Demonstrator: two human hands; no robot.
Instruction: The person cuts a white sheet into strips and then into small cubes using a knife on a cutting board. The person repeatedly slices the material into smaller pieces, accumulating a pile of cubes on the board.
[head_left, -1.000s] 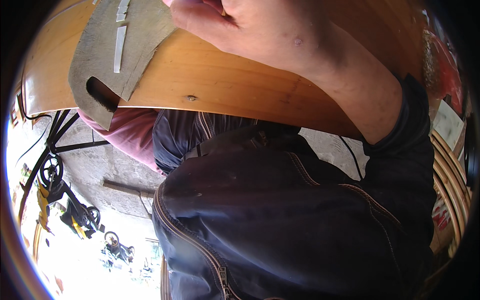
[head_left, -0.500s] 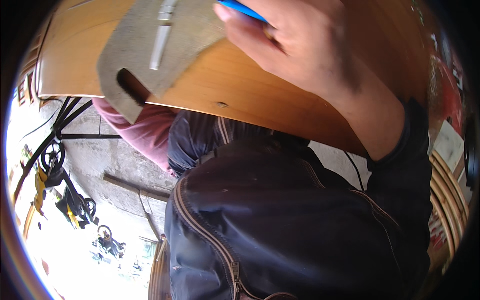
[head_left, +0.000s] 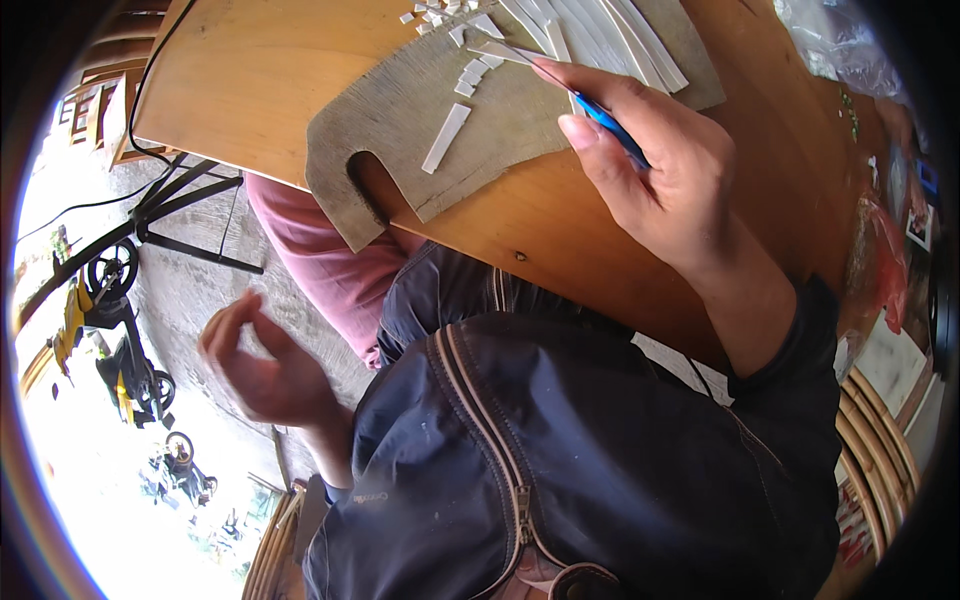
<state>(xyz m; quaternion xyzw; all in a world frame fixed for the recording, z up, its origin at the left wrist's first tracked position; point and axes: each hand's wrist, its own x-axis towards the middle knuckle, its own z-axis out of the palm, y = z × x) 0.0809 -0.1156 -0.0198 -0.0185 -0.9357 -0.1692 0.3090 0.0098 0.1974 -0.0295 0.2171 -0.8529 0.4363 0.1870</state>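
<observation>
My right hand (head_left: 660, 165) is closed around a slim blue-handled tool (head_left: 612, 127) with a thin, pointed metal end. That end reaches over the grey board (head_left: 380, 120), among white strips and cut pieces. One short white strip (head_left: 446, 138) lies apart, near the board's slot, and small white squares (head_left: 470, 78) sit beyond it. Longer white strips (head_left: 610, 40) spread across the far part of the board. Low at the left, beside my lap and away from the table, my left hand (head_left: 265, 370) is raised. It is blurred, its thumb and forefinger curled together; anything between them is too small to make out.
The grey board overhangs the near edge of the wooden table (head_left: 240, 80). Black metal table legs (head_left: 170, 200) and a cable stand at the left. A leg in pink cloth (head_left: 310, 260) is under the table. Clear plastic (head_left: 835, 45) lies at the far right.
The view has shifted, showing more of the board and its white pieces. My left hand has come into view at the left. My right hand still holds the blue-handled tool, now seen more fully.
</observation>
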